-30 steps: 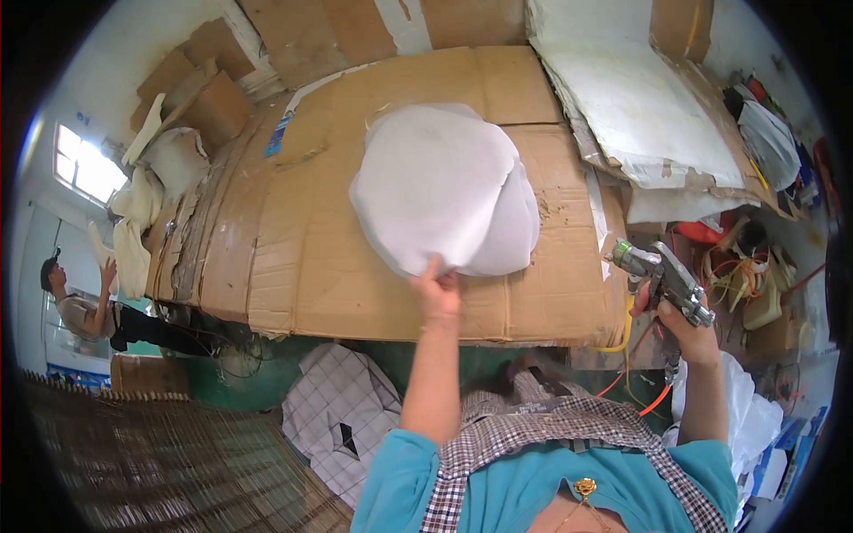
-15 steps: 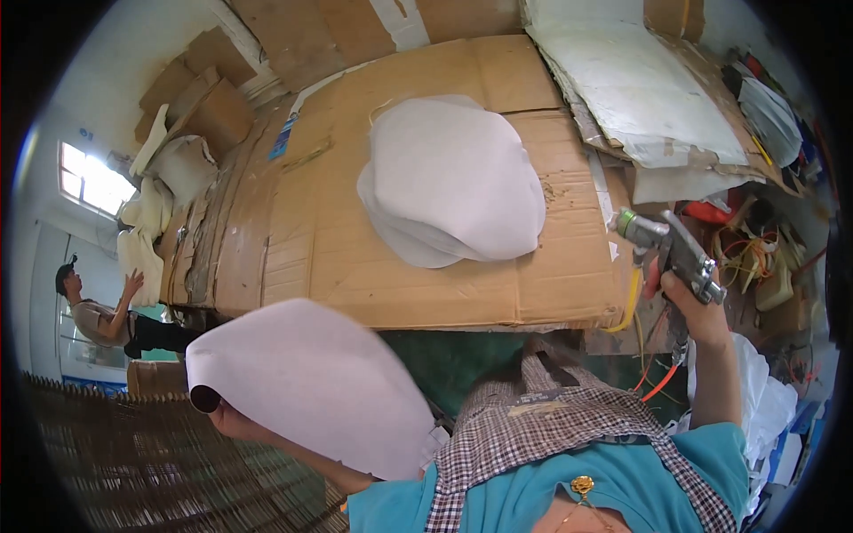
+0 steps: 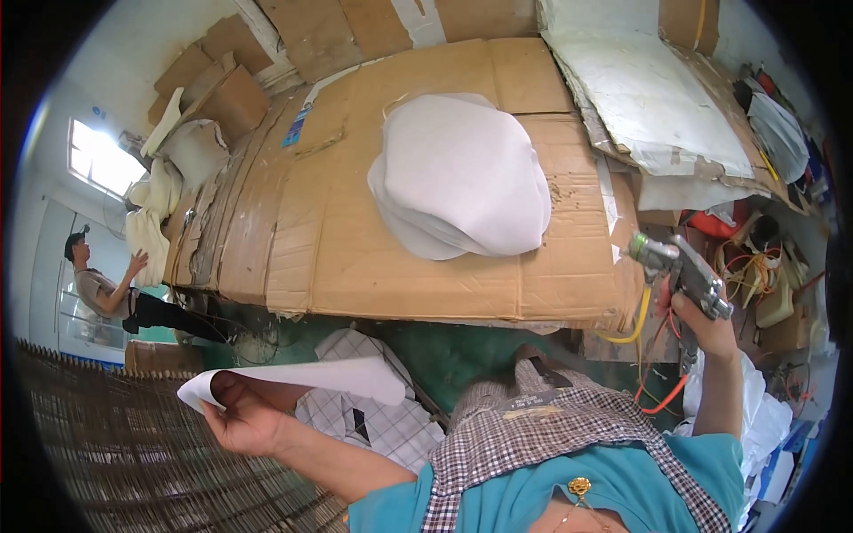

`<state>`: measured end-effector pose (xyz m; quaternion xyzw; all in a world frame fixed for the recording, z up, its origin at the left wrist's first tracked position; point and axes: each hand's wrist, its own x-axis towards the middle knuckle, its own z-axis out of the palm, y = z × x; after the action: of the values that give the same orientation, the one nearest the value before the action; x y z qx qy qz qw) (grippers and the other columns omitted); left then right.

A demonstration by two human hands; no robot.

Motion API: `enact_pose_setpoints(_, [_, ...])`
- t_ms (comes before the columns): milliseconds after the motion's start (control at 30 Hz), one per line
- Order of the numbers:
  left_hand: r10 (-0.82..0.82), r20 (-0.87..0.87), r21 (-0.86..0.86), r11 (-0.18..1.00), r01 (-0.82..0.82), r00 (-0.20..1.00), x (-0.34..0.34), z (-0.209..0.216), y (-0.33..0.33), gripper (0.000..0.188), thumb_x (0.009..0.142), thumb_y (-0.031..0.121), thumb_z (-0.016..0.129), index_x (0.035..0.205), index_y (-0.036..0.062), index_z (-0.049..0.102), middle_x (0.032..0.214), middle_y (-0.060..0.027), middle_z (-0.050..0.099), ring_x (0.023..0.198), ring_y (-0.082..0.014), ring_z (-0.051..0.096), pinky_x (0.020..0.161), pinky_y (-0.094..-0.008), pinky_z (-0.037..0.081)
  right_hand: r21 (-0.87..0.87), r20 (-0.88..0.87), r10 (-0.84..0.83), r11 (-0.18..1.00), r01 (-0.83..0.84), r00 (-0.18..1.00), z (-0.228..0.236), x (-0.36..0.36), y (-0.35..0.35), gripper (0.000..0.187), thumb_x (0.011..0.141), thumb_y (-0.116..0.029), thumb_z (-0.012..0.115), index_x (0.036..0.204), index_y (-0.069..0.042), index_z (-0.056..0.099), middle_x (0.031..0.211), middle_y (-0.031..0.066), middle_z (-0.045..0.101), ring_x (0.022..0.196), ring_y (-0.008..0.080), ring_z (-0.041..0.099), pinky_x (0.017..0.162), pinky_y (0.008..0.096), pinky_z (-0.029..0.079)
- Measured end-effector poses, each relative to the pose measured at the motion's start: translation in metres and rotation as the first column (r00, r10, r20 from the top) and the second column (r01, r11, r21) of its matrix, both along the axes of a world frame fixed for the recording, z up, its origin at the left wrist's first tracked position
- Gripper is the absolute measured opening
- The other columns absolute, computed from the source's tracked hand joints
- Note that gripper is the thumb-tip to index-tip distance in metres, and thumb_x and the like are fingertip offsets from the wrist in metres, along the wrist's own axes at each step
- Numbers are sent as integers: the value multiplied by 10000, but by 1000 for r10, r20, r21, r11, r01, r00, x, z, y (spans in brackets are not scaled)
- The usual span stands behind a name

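My left hand [image 3: 247, 416] is closed on the edge of a pale sheet [image 3: 329, 377], thin and flexible, grey-pink on its outer face. The sheet is tilted nearly edge-on and curls round my fingers, above the slatted rack at the lower left. In my right hand [image 3: 705, 322] is a metal spray gun [image 3: 682, 271] with a green ring, pointing toward the table. A stack of similar pale sheets [image 3: 462, 173] lies on the cardboard-covered table [image 3: 355, 275] in front of me.
A brown slatted rack [image 3: 107, 444] fills the lower left. Checked cloth [image 3: 378, 413] lies below the table edge. An orange hose [image 3: 668, 396] and yellow hose [image 3: 638, 320] hang near my right arm. White-covered boards [image 3: 649, 98] lie at the right. Another person [image 3: 107, 289] stands far left.
The sheet in my left hand has swung from broad-side up to nearly edge-on and lower. More floor and the checked cloth now show. The spray gun stays in my right hand, slightly lower.
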<state>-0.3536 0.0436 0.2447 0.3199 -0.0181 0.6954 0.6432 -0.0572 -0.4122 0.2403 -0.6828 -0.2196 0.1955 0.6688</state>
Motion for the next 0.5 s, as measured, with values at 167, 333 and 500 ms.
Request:
enact_pose_setpoints(167, [-1, 73, -157, 988, 12, 997, 5, 0, -6, 309, 826, 33, 468, 1090, -127, 450, 1056, -206, 530, 958, -308, 547, 858, -408, 448, -72, 45, -103, 992, 106, 994, 8, 3, -11, 506, 770, -136, 622, 1210, 9, 418, 778, 40, 552, 682, 114, 538, 630, 246, 453])
enact_pose_setpoints(333, [68, 7, -210, 976, -65, 998, 18, 1, -15, 289, 846, 93, 507, 1069, -86, 469, 956, -180, 567, 870, -265, 578, 812, -371, 468, -95, -14, 81, 992, -82, 997, 11, 2, -14, 560, 748, -78, 616, 1255, 9, 393, 791, 27, 544, 696, 99, 526, 639, 239, 449])
enact_pose_setpoints(500, [-45, 70, -163, 985, 55, 997, 23, -4, -15, 293, 843, 49, 466, 1089, -112, 470, 1062, -202, 541, 977, -297, 544, 882, -409, 430, 23, 30, 56, 998, -57, 998, -2, 16, 14, 488, 768, -70, 600, 1217, 8, 426, 801, 45, 554, 691, 113, 532, 640, 256, 450])
